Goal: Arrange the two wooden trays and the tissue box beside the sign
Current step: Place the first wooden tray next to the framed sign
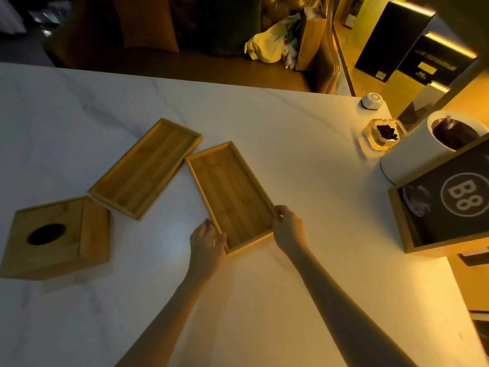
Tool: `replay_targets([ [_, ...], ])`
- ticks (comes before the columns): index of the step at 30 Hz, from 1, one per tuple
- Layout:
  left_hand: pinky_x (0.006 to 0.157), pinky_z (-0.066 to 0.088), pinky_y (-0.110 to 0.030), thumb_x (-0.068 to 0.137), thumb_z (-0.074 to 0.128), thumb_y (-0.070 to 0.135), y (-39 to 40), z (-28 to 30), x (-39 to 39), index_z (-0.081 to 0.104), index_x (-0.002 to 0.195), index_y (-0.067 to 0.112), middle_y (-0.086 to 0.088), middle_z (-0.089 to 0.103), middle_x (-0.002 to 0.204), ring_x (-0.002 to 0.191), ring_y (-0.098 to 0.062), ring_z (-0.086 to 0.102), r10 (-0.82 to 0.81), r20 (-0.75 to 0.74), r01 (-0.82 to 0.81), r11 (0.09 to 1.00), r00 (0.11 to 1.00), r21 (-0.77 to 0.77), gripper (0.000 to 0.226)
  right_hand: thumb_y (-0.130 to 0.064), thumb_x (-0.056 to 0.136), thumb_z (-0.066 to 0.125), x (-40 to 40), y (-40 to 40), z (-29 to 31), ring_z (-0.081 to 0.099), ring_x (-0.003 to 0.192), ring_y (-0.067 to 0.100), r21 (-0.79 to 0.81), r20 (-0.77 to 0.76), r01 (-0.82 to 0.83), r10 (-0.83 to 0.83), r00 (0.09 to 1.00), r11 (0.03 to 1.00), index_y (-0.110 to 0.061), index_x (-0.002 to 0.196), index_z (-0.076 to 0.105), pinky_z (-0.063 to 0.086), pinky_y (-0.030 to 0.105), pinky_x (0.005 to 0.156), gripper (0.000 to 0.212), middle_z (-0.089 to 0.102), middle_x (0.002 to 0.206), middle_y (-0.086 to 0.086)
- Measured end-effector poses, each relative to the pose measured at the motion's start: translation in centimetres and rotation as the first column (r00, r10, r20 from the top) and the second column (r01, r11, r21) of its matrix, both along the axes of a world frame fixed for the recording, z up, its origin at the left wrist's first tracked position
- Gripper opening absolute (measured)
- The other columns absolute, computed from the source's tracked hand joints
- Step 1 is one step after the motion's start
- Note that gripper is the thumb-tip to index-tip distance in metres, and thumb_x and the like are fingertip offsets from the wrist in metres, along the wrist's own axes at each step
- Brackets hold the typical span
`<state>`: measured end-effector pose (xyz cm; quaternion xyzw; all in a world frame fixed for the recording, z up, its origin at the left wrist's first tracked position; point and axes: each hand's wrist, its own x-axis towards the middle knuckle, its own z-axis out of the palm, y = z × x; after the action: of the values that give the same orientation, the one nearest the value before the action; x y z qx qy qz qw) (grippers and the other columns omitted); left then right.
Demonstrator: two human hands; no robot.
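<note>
Far left, the wooden tissue box (57,238) sits on the white marble table (291,133), round hole up, well apart from your hands. Just right of it lies the first wooden tray (145,168), angled, empty, with nothing touching it. Its far corner sits just beside the second tray (230,197), and that's the one you've got. Your left hand (207,247) grips the near left corner, thumb over the rim. Your right hand (288,229) clasps the near right edge, fingers curled on the rim. The tray lies flat at the table's middle, its long side running away from you. Further right a white cylinder (412,152) stands beside a glass ashtray (383,135), and the framed B8 sign (447,205) stands at the table's right edge, well apart from the tray.
</note>
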<state>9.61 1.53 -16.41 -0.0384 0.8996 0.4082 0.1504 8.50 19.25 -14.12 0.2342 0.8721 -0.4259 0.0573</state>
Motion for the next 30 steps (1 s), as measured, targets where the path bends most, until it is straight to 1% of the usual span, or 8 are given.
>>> replay_targets([
  [2, 0.083, 0.046, -0.022, 0.092, 0.044, 0.018, -0.7, 0.8, -0.2, 0.054, 0.110, 0.007, -0.003, 0.062, 0.097, 0.098, -0.026, 0.056, 0.051, 0.008, -0.052, 0.993, 0.999, 0.110, 0.024, -0.008, 0.089, 0.045, -0.1, 0.6, 0.9, 0.053, 0.092, 0.017, -0.100, -0.003, 0.024, -0.024, 1.000, 0.995, -0.007, 0.113, 0.058, 0.041, 0.028, 0.080, 0.027, 0.063, 0.110, 0.008],
  [4, 0.064, 0.048, -0.012, 0.091, 0.045, 0.018, -1.3, 1.4, -0.5, 0.055, 0.102, 0.015, 0.002, 0.059, 0.072, 0.076, -0.023, 0.059, 0.033, 0.045, -0.041, 0.979, 0.998, 0.198, 0.015, -0.010, 0.087, 0.052, -0.1, 1.3, 1.6, 0.056, 0.093, 0.017, -0.240, 0.012, 0.055, -0.054, 0.998, 0.969, -0.009, 0.108, 0.063, 0.042, 0.030, 0.081, 0.024, 0.066, 0.104, 0.007],
  [7, 0.078, 0.056, -0.030, 0.089, 0.049, 0.014, -2.0, 2.5, -0.7, 0.055, 0.108, 0.025, -0.005, 0.067, 0.090, 0.087, -0.025, 0.066, 0.069, 0.226, -0.176, 0.850, 0.972, 0.496, 0.023, -0.005, 0.082, 0.059, 0.2, 1.9, 2.7, 0.059, 0.088, 0.018, -0.431, 0.095, 0.093, -0.057, 0.994, 0.898, -0.008, 0.112, 0.060, 0.048, 0.032, 0.079, 0.031, 0.064, 0.093, 0.004],
  [11, 0.076, 0.058, -0.030, 0.086, 0.052, 0.011, -2.9, 3.7, -1.0, 0.050, 0.113, 0.033, -0.003, 0.068, 0.101, 0.094, -0.021, 0.066, 0.028, 0.299, -0.226, 0.719, 0.954, 0.657, 0.035, -0.002, 0.079, 0.063, 0.7, 2.5, 4.0, 0.061, 0.094, 0.020, -0.544, 0.109, 0.039, 0.024, 0.994, 0.838, -0.003, 0.115, 0.057, 0.051, 0.029, 0.080, 0.036, 0.063, 0.103, 0.009],
  [16, 0.072, 0.059, -0.028, 0.086, 0.052, 0.009, -2.6, 5.4, -1.7, 0.053, 0.121, 0.014, -0.005, 0.069, 0.101, 0.092, -0.021, 0.068, 0.019, 0.262, -0.198, 0.706, 0.965, 0.680, 0.035, -0.005, 0.077, 0.067, 1.9, 3.7, 5.1, 0.065, 0.090, 0.019, -0.596, 0.053, 0.053, -0.028, 0.998, 0.801, -0.001, 0.111, 0.060, 0.056, 0.023, 0.071, 0.035, 0.066, 0.098, 0.008],
  [22, 0.069, 0.057, -0.025, 0.085, 0.053, 0.010, 1.2, 7.3, -2.4, 0.049, 0.125, 0.008, -0.003, 0.066, 0.102, 0.094, -0.022, 0.066, -0.067, 0.219, -0.095, 0.753, 0.973, 0.651, 0.040, -0.007, 0.075, 0.069, 4.1, 6.8, 6.3, 0.065, 0.091, 0.019, -0.620, -0.005, 0.153, -0.199, 0.980, 0.770, -0.003, 0.108, 0.062, 0.057, 0.020, 0.066, 0.034, 0.066, 0.101, 0.009],
  [27, 0.090, 0.053, -0.044, 0.085, 0.054, 0.010, 6.0, 7.8, -3.3, 0.049, 0.126, 0.006, -0.009, 0.065, 0.108, 0.098, -0.028, 0.064, -0.173, 0.178, 0.029, 0.792, 0.969, 0.610, 0.041, -0.005, 0.077, 0.066, 6.6, 10.3, 6.5, 0.064, 0.093, 0.020, -0.626, -0.018, 0.254, -0.340, 0.940, 0.737, -0.003, 0.107, 0.062, 0.056, 0.024, 0.071, 0.030, 0.066, 0.099, 0.008],
  [30, 0.091, 0.051, -0.044, 0.084, 0.057, 0.010, 9.1, 7.3, -3.7, 0.046, 0.128, 0.007, -0.013, 0.062, 0.114, 0.100, -0.028, 0.062, -0.210, 0.177, 0.073, 0.816, 0.962, 0.574, 0.046, -0.006, 0.079, 0.064, 7.9, 12.6, 6.2, 0.063, 0.094, 0.021, -0.603, -0.003, 0.325, -0.409, 0.912, 0.729, -0.005, 0.106, 0.063, 0.054, 0.027, 0.075, 0.027, 0.066, 0.099, 0.007],
])
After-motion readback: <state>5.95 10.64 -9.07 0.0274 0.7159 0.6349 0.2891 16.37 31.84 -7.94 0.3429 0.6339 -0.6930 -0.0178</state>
